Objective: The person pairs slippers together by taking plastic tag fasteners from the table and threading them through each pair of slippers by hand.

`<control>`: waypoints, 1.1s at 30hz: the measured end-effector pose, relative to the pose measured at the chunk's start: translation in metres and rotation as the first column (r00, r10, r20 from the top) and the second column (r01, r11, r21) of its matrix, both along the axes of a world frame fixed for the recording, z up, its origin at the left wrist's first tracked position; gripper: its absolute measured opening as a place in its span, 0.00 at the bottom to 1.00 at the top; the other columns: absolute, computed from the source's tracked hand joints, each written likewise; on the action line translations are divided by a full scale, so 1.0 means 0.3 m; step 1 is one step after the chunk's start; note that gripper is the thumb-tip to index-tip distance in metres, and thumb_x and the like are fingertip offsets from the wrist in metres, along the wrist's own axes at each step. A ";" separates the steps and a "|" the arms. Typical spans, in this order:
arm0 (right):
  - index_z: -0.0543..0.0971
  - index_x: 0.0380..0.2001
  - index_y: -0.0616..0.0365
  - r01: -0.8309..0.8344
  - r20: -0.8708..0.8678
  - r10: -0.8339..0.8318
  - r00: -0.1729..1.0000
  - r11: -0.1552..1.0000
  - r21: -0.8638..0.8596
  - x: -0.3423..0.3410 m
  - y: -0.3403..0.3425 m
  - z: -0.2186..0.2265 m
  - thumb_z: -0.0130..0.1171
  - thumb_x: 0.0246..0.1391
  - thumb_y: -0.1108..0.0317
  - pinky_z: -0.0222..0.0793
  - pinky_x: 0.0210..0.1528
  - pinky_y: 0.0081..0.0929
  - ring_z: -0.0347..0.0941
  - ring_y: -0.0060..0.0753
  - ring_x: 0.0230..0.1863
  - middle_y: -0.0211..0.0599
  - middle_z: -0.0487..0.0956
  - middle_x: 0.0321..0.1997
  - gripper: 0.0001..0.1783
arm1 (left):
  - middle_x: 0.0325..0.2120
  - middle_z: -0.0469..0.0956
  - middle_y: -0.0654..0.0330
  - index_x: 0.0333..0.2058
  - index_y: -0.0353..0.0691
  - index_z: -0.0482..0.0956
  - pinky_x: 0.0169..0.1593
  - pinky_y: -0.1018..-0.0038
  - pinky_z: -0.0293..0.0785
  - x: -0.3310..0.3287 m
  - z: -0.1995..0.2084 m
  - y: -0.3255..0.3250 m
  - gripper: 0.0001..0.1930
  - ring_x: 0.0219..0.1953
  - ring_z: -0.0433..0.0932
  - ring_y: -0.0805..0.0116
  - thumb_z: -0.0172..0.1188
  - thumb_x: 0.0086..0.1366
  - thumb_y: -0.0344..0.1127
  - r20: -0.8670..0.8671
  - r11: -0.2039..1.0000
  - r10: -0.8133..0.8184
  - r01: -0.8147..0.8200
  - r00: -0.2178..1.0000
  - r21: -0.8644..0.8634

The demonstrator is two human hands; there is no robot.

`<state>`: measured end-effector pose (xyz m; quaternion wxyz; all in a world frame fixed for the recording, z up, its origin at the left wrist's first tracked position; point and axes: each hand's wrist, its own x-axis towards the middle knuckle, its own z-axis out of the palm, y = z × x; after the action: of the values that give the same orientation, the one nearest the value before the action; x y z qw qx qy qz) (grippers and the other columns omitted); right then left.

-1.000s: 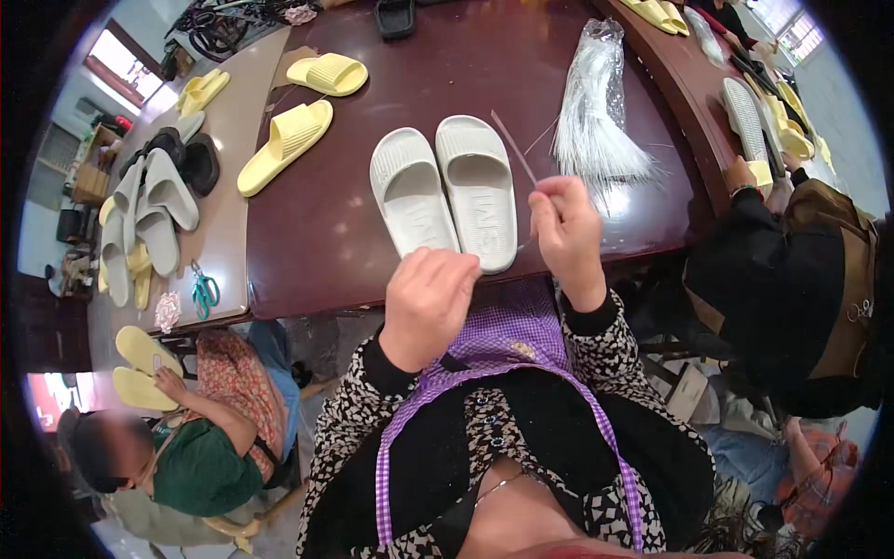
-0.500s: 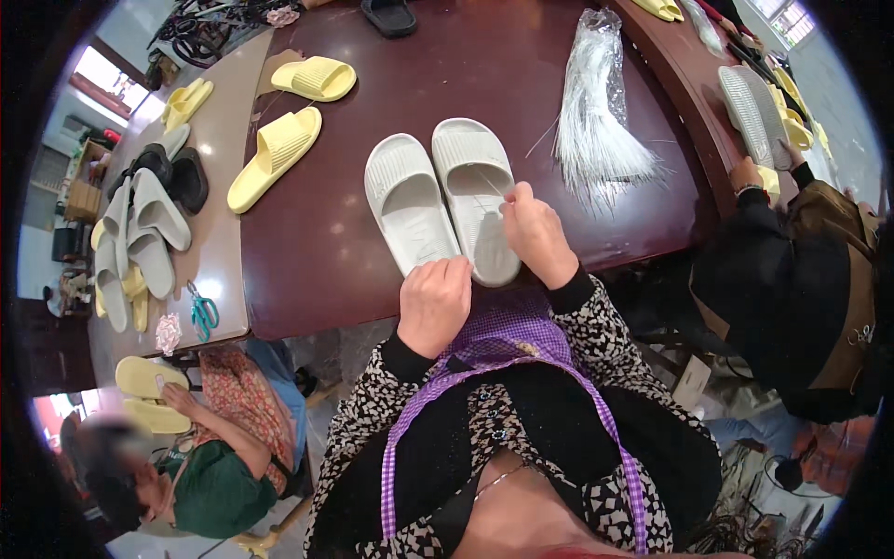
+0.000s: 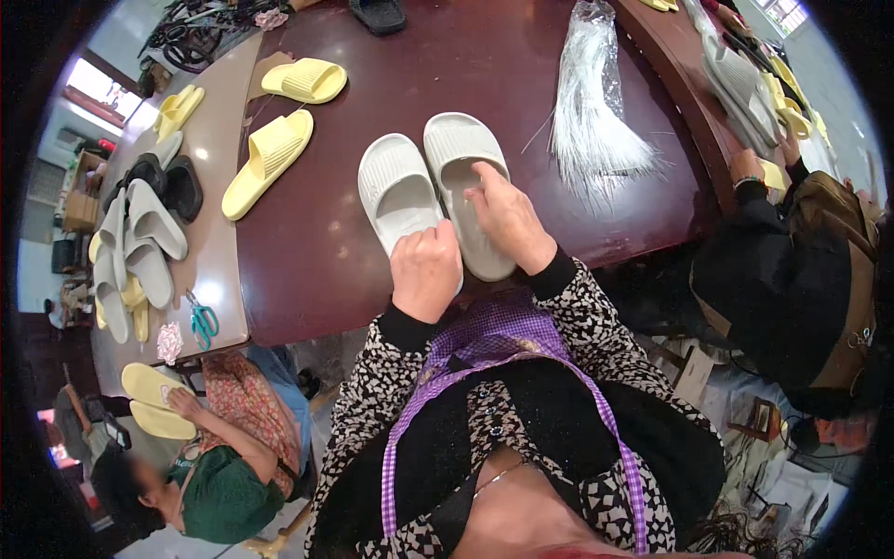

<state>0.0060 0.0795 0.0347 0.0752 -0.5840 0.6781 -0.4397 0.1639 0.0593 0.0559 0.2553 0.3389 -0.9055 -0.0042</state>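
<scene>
A pair of light grey slide slippers lies side by side in front of me, toes pointing away. My left hand (image 3: 426, 272) is closed over the heel of the left slipper (image 3: 396, 166); whatever its fingers hold is hidden. Above the right slipper (image 3: 486, 261), my right hand (image 3: 510, 219) has its fingers apart, their tips near the opening under the strap. No thing shows between those fingers. A bundle of thin white plastic ties (image 3: 596, 130) in a clear bag lies beyond my right hand.
Two yellow slippers (image 3: 270, 160) lie left of the pair, a black slipper (image 3: 380, 14) at the far edge. Grey slippers (image 3: 154, 224) and teal-handled scissors (image 3: 202, 321) are on the left table. One person (image 3: 228, 489) sits at left with yellow slippers; another (image 3: 782, 289) works at right.
My right hand has moved left over the right slipper, and its pinch has opened. My left hand has shifted slightly up and left. The thin white strand seen earlier by the right hand no longer shows.
</scene>
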 end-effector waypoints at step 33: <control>0.73 0.38 0.66 -0.133 -0.086 0.129 0.988 0.991 -0.036 -0.046 -0.064 -0.039 0.51 0.51 0.75 0.71 0.40 0.41 0.74 0.54 0.40 0.54 0.77 0.36 0.09 | 0.20 0.71 0.54 0.26 0.37 0.71 0.31 0.65 0.70 0.030 -0.044 -0.008 0.03 0.25 0.74 0.54 0.57 0.57 0.27 0.078 1.000 0.014 -0.014 0.997 0.003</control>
<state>-0.0078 0.0602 0.0230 0.0633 -0.6466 0.6316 -0.4231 0.1728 0.0567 0.0426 0.2191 0.3457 -0.9124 0.0096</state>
